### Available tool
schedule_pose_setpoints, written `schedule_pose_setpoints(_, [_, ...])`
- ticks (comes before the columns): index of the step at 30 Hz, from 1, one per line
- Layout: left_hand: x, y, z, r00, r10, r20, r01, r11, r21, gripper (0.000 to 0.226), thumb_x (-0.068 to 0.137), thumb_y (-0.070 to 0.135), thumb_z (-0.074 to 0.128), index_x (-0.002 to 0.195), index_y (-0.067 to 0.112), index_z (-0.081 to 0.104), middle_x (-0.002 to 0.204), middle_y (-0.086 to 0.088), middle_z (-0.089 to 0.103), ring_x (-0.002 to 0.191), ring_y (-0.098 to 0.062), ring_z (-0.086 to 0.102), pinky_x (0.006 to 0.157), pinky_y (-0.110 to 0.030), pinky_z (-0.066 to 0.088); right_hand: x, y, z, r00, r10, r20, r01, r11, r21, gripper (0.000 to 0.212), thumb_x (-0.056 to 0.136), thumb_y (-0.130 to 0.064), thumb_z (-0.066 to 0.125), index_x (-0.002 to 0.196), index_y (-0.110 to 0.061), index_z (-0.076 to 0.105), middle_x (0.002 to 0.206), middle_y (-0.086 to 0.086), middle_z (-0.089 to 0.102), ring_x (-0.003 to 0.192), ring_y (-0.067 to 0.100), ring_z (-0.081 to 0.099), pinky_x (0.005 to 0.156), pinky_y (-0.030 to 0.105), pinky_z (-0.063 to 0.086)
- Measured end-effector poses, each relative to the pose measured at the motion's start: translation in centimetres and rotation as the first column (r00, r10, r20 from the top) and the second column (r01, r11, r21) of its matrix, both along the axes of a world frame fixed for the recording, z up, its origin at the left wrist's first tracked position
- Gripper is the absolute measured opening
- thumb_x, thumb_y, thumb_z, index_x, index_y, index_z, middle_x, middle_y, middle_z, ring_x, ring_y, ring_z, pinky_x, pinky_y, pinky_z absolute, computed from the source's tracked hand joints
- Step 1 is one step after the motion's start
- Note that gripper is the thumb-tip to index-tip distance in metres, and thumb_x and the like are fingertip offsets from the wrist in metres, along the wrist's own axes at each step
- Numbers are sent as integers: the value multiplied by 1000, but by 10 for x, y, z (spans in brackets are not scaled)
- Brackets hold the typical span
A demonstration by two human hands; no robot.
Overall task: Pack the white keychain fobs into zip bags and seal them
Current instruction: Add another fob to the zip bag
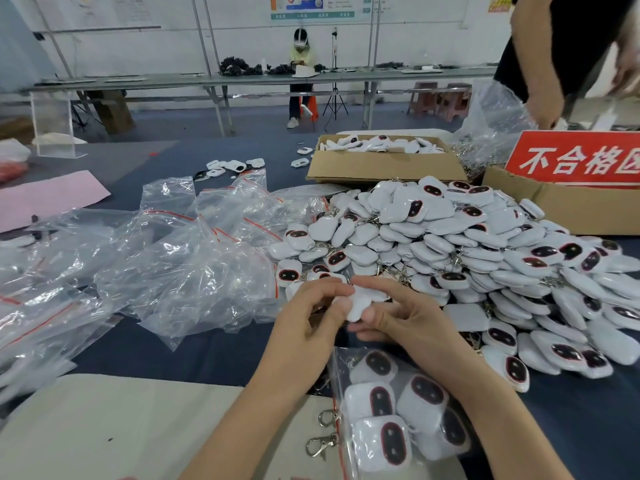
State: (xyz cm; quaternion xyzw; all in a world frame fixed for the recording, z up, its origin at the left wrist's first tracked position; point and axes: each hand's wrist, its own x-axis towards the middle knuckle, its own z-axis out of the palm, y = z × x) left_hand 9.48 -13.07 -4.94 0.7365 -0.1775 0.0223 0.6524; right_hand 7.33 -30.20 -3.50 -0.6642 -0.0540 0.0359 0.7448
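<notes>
Left hand (313, 315) and right hand (394, 315), fingers curled, together pinch one white fob (360, 303) above a filled zip bag (398, 417), beside the fob pile (467, 254).

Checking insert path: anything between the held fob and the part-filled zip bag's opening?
Nothing lies between the fob and the zip bag. At the bag's red-strip edge two metal clasps poke out, and the right forearm crosses over the bag.

The left hand (308, 323) and right hand (405, 320) meet above the dark blue surface (207, 355), pinching one white rounded plastic keychain fob (360, 303) between them. A heap of white fobs with dark oval faces (467, 237) lies just behind. Crumpled clear zip bags with red strips (180, 271) spread to the left. A filled clear zip bag (343, 365) lies under the right forearm.
</notes>
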Motion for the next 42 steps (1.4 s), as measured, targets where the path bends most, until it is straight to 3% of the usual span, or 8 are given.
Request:
schedule_pose_setpoints(4, [-6, -2, -1, 993, -112, -25, 112, 994, -12, 22, 93, 16, 70, 115, 20, 68, 120, 6, 72, 111, -8, 68, 95, -24, 54, 0, -1, 1, 999, -34, 28, 33, 998, 48, 24, 76, -23, 75, 100, -31, 76, 98, 10, 78, 91, 22, 76, 73, 20, 58])
schedule_pose_setpoints(9, [-5, -2, -3, 996, -56, -63, 56, 998, -2, 18, 93, 10, 70, 101, 26, 73, 126, 12, 70, 116, 2, 64, 102, -20, 49, 1, -1, -3, 997, -77, 10, 77, 997, 30, 16, 69, -19, 80, 82, -27, 77, 93, 10, 78, 88, 20, 76, 70, 19, 58])
schedule_pose_setpoints(16, [-5, -3, 0, 996, -8, -83, 6, 1000, -26, 28, 89, 5, 73, 81, 32, 77, 122, 13, 72, 117, 5, 62, 93, -6, 44, 1, 1, -4, 996, -92, 19, 92, 996, 3, 16, 67, -14, 80, 75, -28, 77, 86, 8, 78, 80, 15, 76, 67, 17, 58])
schedule_pose_setpoints(22, [-7, 0, 2, 995, -92, -37, 89, 993, -74, 21, 91, -6, 67, 100, 12, 70, 128, 20, 65, 116, 3, 63, 92, -10, 48, 0, -2, -1, 998, -64, -3, 64, 998, -9, 19, 68, -37, 79, 83, -26, 79, 92, 6, 78, 84, 16, 75, 71, 16, 57])
schedule_pose_setpoints(24, [-8, -1, 2, 991, -127, -43, 122, 986, -115, 28, 92, -11, 62, 110, 9, 64, 132, 14, 62, 118, -2, 64, 93, -13, 49, 2, -2, -2, 995, -102, -6, 102, 995, 4, 19, 70, -32, 79, 86, -22, 77, 90, 8, 78, 80, 18, 75, 70, 18, 58])
schedule_pose_setpoints(28, [-6, -1, 4, 993, -69, -100, 59, 994, -97, 29, 95, 10, 68, 120, 24, 63, 111, 11, 74, 108, -6, 68, 86, -15, 52, 6, -2, -5, 993, -118, 17, 119, 992, -35, 46, 72, -22, 76, 116, -21, 64, 98, 6, 78, 91, 19, 75, 74, 22, 59])
schedule_pose_setpoints(35, [-4, 1, 1, 999, 16, -43, -15, 1000, 12, 8, 94, 28, 70, 92, 35, 72, 92, 7, 74, 86, -7, 69, 74, -14, 52, 3, -1, -4, 996, -93, 6, 93, 996, -14, 14, 72, -25, 78, 86, -24, 78, 94, 6, 78, 81, 16, 76, 66, 18, 58])
schedule_pose_setpoints(42, [-4, 2, 0, 999, 22, -24, -21, 999, 28, 7, 93, 27, 72, 88, 31, 72, 85, 9, 72, 77, -2, 64, 69, -13, 48, 3, -2, -5, 994, -105, -6, 105, 994, 6, 11, 70, -24, 79, 81, -24, 79, 90, 7, 79, 74, 15, 75, 63, 16, 58])
